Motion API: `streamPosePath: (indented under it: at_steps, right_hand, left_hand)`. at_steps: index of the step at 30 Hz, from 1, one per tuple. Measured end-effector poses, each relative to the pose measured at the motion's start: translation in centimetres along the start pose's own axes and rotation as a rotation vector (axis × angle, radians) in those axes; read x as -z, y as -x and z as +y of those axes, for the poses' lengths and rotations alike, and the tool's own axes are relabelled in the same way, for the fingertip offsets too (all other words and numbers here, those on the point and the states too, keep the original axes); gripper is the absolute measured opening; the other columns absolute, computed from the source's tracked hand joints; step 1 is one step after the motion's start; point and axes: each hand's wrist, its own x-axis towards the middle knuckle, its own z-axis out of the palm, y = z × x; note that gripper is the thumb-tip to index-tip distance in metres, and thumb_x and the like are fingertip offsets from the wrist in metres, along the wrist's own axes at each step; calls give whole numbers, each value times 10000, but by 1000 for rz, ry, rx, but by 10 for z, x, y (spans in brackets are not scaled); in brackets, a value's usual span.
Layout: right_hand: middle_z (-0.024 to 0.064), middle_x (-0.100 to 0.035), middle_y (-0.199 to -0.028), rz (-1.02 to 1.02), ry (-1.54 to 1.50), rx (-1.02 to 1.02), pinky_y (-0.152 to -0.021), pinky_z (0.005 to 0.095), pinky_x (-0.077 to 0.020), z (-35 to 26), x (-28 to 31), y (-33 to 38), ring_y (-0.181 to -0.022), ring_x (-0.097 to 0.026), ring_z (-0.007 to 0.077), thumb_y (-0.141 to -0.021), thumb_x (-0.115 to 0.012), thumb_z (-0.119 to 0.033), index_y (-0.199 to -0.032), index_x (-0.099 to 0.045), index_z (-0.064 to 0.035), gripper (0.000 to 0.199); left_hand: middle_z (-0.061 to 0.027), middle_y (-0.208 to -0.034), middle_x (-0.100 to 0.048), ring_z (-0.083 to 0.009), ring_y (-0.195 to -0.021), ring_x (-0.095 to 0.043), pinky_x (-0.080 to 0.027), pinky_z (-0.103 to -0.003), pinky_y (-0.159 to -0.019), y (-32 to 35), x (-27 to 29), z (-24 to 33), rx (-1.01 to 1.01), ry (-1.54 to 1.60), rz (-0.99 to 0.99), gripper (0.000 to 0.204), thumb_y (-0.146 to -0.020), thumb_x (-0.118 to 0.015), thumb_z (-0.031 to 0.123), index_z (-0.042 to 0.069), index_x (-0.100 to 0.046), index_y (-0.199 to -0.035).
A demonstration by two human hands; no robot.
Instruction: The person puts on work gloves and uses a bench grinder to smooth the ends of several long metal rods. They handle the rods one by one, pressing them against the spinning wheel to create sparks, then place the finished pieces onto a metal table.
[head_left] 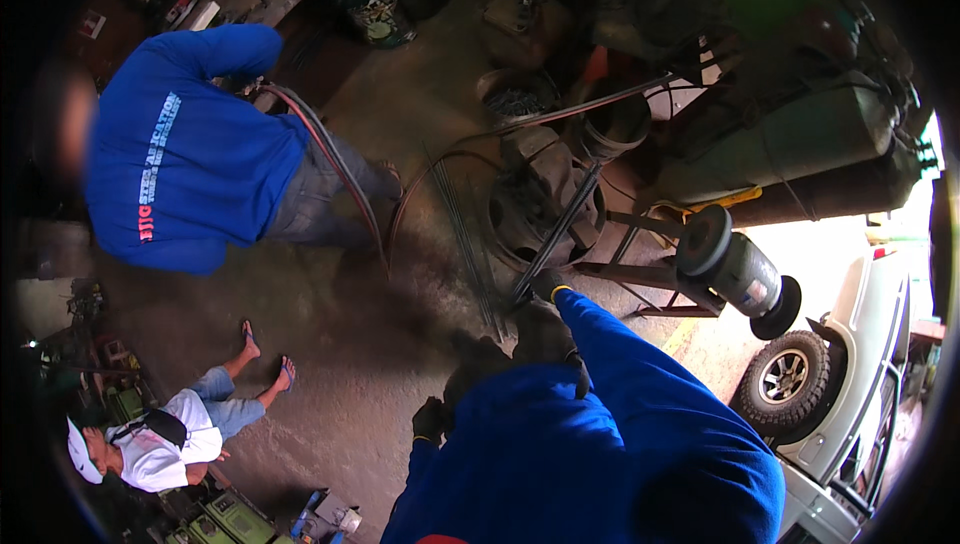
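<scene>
Head camera looks down on a blue sleeve at the lower edge, and from it the right hand (548, 287), in a dark glove, reaches forward with its fingers closed around the low end of a long dark metal bar (567, 212). This bar goes up and away from the hand, across a pile of dark metal parts (535, 199) on the dusty concrete floor (340, 384). The left hand (431, 418), also in a dark glove, is lower and nearer to the body, just beside the blue sleeve; it is small and dark, so I cannot tell if its fingers are apart or together. Right of the bar, a bench grinder (738, 269) with two round wheels sits on a metal stand (640, 274). Behind the grinder, at the right edge, a white pickup truck (850, 374) stands in bright light. At the lower left, a person in a white cap and white shirt (150, 449) sits near the floor. Farther away, at the upper left, another person in a blue shirt (190, 159) bends over, with a reddish hose (335, 169) running beside.
</scene>
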Motion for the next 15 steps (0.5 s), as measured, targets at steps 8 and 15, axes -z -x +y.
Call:
streamPosePath:
  at_steps: [8, 15]
  right_hand:
    - [240, -683, -1077, 101, -12, -160, -914, 480, -497, -16, 83, -9, -1023, -644, 421, -954, -452, -378, -996, -729, -35, 443]
    - [217, -679, -1115, 933, -473, -506, -924, 460, -482, -34, 229, -33, -1063, -633, 398, -951, -511, -347, -1143, -653, -27, 399]
  left_hand:
    - [-111, -873, -692, -272, -783, -660, -518, -396, -714, -10, -13, 36, 179, 67, -45, 347, -958, -516, 357, 53, -683, -944]
    - [-149, -886, -696, -335, -820, -662, -516, -450, -727, -63, 21, 33, 144, -55, -143, 372, -943, -517, 380, 43, -675, -944]
